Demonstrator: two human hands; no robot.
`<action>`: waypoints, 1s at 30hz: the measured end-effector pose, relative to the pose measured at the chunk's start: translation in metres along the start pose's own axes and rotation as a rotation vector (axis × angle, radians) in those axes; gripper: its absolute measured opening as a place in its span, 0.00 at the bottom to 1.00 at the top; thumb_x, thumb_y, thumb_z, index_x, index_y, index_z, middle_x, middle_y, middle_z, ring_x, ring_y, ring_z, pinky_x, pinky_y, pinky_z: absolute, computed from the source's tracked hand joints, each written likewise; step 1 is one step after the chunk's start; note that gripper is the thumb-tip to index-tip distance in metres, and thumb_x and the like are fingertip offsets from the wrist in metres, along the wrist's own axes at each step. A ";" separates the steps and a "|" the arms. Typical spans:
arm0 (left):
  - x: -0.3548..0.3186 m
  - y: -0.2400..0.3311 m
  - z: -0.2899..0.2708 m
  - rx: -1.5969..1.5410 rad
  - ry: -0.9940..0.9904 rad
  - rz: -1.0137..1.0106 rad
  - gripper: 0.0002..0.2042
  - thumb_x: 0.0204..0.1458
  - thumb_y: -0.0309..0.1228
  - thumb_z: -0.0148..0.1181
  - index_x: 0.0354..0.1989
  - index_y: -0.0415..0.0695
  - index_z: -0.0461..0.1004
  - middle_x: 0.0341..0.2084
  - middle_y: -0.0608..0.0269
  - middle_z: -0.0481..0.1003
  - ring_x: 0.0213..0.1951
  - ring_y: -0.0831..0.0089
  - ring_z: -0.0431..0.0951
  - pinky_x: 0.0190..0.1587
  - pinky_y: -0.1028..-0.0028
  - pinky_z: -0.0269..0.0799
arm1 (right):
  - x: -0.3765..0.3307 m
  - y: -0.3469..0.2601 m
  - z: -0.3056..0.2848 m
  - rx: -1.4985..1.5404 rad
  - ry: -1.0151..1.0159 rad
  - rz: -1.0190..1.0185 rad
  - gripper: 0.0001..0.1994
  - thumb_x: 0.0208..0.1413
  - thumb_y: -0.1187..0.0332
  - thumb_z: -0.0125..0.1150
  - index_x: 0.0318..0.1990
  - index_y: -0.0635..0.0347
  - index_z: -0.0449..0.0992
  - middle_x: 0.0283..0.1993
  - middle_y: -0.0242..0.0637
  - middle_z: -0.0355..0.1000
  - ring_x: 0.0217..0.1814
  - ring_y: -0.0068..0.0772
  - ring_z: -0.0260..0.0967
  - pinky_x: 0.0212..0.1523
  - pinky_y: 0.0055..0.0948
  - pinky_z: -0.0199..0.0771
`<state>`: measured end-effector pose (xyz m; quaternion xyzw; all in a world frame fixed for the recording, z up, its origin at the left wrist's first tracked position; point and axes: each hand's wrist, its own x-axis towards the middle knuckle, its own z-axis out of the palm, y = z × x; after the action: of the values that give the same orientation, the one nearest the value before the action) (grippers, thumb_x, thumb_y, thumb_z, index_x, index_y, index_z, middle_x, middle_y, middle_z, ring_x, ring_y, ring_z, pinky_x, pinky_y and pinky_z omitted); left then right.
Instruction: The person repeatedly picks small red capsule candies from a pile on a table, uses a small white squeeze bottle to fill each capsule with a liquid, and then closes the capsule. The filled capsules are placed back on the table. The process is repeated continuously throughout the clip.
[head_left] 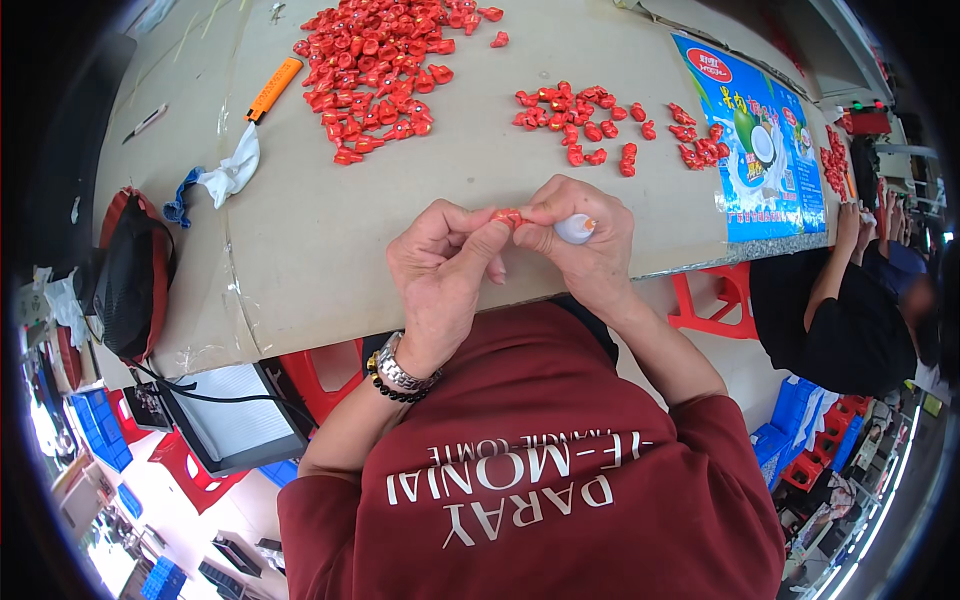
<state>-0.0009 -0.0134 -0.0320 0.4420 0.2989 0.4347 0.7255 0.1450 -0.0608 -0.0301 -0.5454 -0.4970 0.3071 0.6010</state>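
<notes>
Close to the table's front edge, my left hand (440, 265) and my right hand (590, 245) meet, both pinching one small red piece (507, 217) between thumbs and fingertips. Also tucked in my right hand is a small white squeeze bottle (574, 229) with an orange tip. Fingers cover most of the red piece, so its exact kind stays unclear. Ahead of my hands lies a loose group of similar shiny red pieces (570, 110). A much bigger heap of them (370, 70) spreads at the far left, and a smaller cluster (702, 150) sits to the right.
Left on the table (300, 250) are an orange-handled cutter (273, 90), a crumpled white cloth (232, 170), a thin pen-like tool (146, 122) and a red-black bag (135, 275). A blue printed sheet (760, 140) covers the right side. Beyond it sits another person (840, 310) in black.
</notes>
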 end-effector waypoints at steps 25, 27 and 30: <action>0.009 0.012 -0.001 -0.099 -0.052 -0.160 0.06 0.57 0.27 0.55 0.41 0.41 0.68 0.23 0.63 0.73 0.20 0.81 0.69 0.23 0.80 0.66 | 0.002 -0.008 0.003 0.091 0.101 0.175 0.08 0.43 0.78 0.69 0.32 0.63 0.78 0.28 0.32 0.75 0.30 0.20 0.71 0.31 0.20 0.70; 0.008 0.012 -0.001 -0.045 -0.075 -0.115 0.07 0.57 0.26 0.55 0.42 0.40 0.68 0.24 0.63 0.74 0.21 0.81 0.70 0.25 0.80 0.67 | 0.001 -0.007 0.002 -0.043 0.084 0.077 0.08 0.42 0.78 0.69 0.31 0.63 0.77 0.29 0.34 0.75 0.31 0.21 0.72 0.32 0.20 0.71; 0.008 0.012 -0.002 0.122 -0.137 0.003 0.08 0.56 0.24 0.55 0.43 0.37 0.68 0.28 0.61 0.75 0.24 0.81 0.71 0.28 0.81 0.68 | 0.000 -0.003 0.001 0.050 0.113 0.033 0.08 0.41 0.79 0.69 0.30 0.63 0.76 0.29 0.35 0.75 0.30 0.23 0.73 0.31 0.21 0.72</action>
<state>-0.0034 -0.0024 -0.0225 0.5145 0.2738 0.3856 0.7152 0.1432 -0.0609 -0.0270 -0.5548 -0.4453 0.2980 0.6365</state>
